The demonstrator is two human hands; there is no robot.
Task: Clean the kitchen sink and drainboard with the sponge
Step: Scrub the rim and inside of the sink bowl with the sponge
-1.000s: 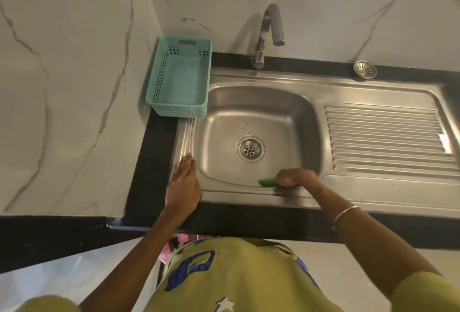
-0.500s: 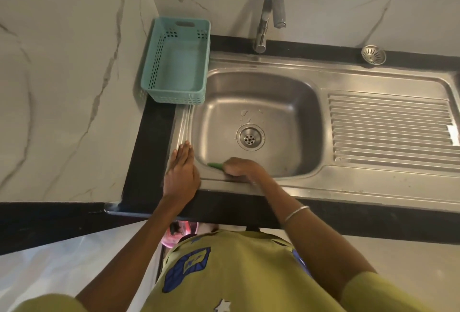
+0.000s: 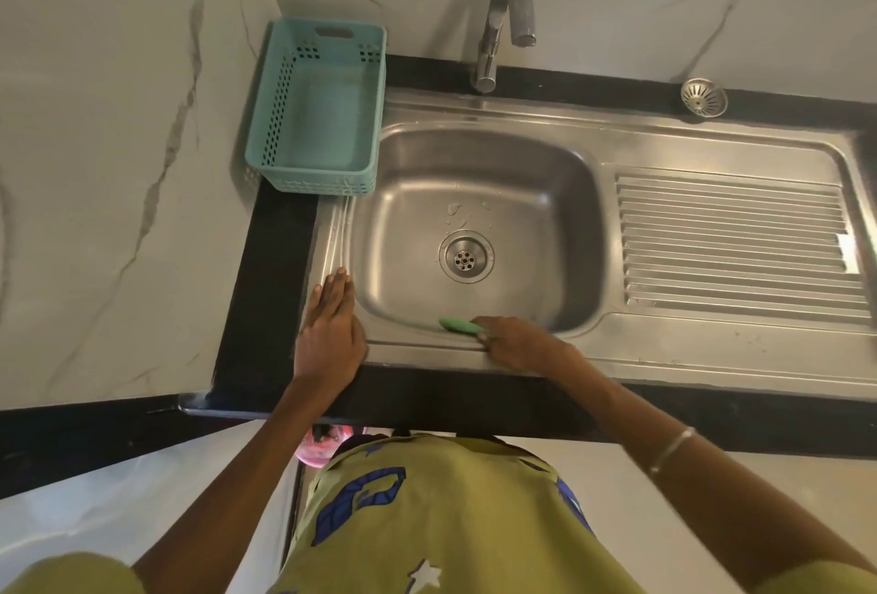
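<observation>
The right hand [image 3: 517, 347] holds a green sponge [image 3: 460, 325] and presses it on the near edge of the steel sink [image 3: 479, 176]. The fingers curl over the right end of the sponge, and its left end sticks out past the fingertips. The sponge sits just where the flat near rim meets the bowl.

The left hand [image 3: 330, 332] lies flat on the left rim of the sink, fingers straight and close together, pointing away. It holds nothing. It is to the left of the sponge, and a small gap of steel lies between them.

The round drain [image 3: 465, 256] is in the middle of the bowl, farther away than the sponge. Some water drops sit just past it. The ribbed drainboard [image 3: 735, 242] is on the right, well apart from both hands.

A teal basket [image 3: 318, 109] stands at the far left corner, on the black table [image 3: 265, 290]. The tap [image 3: 503, 19] rises at the far side, and a small metal strainer [image 3: 704, 97] lies far right
</observation>
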